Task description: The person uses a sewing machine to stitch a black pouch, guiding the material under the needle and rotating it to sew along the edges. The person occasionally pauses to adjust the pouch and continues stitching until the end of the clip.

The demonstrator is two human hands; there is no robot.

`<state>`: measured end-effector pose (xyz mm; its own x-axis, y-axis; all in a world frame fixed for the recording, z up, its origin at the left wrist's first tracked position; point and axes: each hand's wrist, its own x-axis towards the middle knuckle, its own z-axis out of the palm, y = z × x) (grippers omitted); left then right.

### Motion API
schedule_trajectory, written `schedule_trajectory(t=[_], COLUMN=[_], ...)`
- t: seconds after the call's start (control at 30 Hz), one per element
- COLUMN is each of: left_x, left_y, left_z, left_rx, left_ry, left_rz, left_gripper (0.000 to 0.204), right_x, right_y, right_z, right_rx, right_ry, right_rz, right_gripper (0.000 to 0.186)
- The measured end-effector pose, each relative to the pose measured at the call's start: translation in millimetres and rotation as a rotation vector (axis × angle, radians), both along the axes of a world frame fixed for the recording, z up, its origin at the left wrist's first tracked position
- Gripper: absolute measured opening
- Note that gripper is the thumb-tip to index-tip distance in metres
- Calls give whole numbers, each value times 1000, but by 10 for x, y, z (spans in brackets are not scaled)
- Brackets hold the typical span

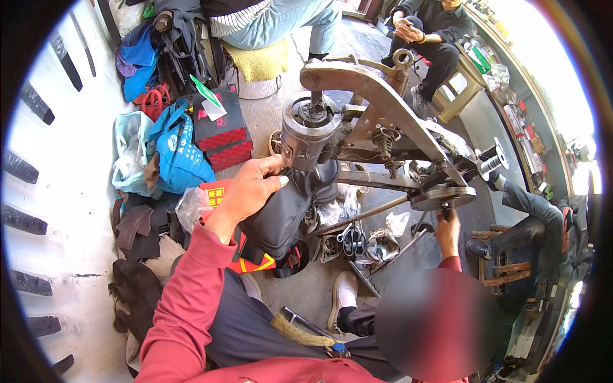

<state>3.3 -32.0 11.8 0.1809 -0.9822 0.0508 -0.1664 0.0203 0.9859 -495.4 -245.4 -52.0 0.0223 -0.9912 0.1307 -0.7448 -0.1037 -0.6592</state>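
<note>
Black bag [271, 220], soft, dark, situated near centre, its upper part beneath the metal cylinder [306, 131] of a hand-cranked machine [377, 102]. Left hand [249, 191]: thumb and fingers pinching the bag's upper edge, close against the cylinder; the fingertips are partly hidden. Right hand [448, 230]: wrapped around the crank handle [446, 212] under a round wheel [444, 197], right of the bag. Step in hand, by judgement: guiding the bag under the machine's head, crank at the ready; the next move calls for a steady left hold and a controlled turn by the right. Fittings: coil spring [386, 142], metal arm, thread spool [492, 160] at the right end. Surface: grey floor [287, 293], bearing scissors [352, 240] and clear plastic bags just beyond the person's feet. Left: blue bag [182, 153], dark box [217, 115] with red patterned sides, whitish panel [70, 185] with dark strips. Far: yellow cloth [262, 60] under one seated person; another seated person [440, 32] on a pale stool [461, 89]. Right: cluttered shelf [527, 137].
</note>
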Motion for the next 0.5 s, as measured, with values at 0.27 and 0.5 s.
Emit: schedule_trajectory(t=[0.27,0.5], left_x=[-44,-31], left_y=[5,-7], left_z=[64,119], left_rx=[11,49], left_ry=[106,103], left_rz=[-7,-7], left_gripper=[24,12], right_x=[877,411], right_y=[652,356], right_z=[584,1200], right_rx=[247,-233], right_ry=[-189,48], right_rz=[238,-16], right_gripper=[30,18])
